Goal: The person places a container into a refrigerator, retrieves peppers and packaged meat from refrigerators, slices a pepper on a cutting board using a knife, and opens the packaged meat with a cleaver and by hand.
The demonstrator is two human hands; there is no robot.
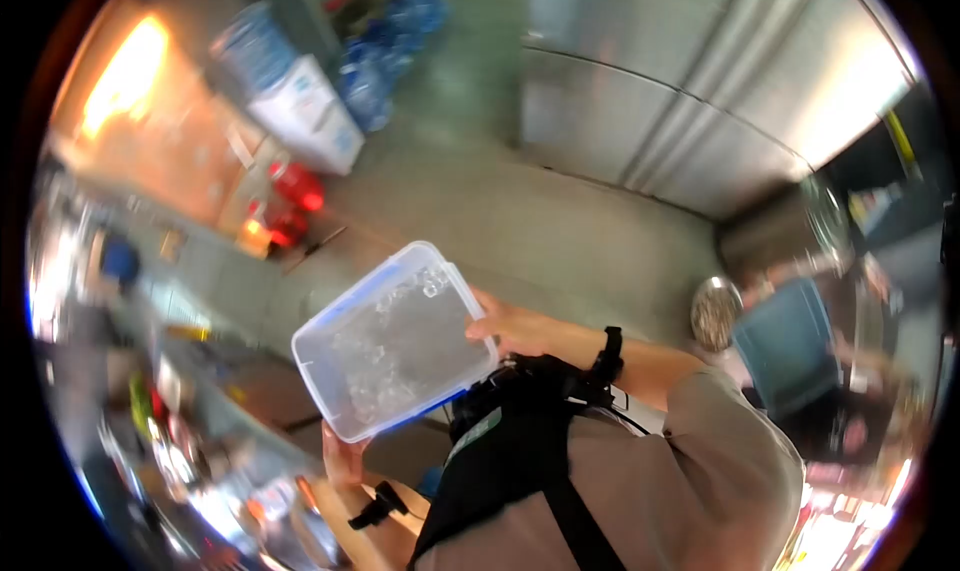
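A clear plastic storage box with a pale rim and a blue strip along its lower side is held in front of my body. Clear, shiny bits show inside it; whether they are ice or water drops I cannot tell. My right hand grips the right side, its thumb over the rim. At the lower left corner, my left hand clasps the box from the outside, its fingers partly hidden beneath.
Steel cabinet doors stand ahead on the right. Red containers and a white water dispenser are at the left. Cluttered counters line the lower left. A round metal bowl and a grey-blue bin sit at the right.
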